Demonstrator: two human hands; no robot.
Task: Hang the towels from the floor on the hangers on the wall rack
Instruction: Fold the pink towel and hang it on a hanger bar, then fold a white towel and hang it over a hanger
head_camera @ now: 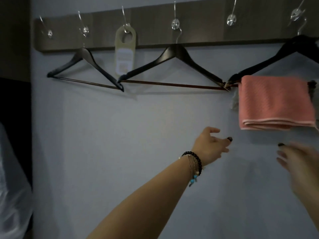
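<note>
A pink towel hangs folded over the bar of the right black hanger. Two more black hangers, the middle hanger and the left hanger, hang bare from the dark wooden wall rack. My left hand, with bracelets at the wrist, is raised below and left of the towel, fingers relaxed and holding nothing. Below the towel, my right hand is blurred, its fingers spread, and it touches nothing. No towel on the floor is in view.
A pale door-hanger card hangs from a metal hook between the left and middle hangers. Several metal hooks line the rack. The wall is plain grey-blue. A translucent plastic sheet shows at the left edge.
</note>
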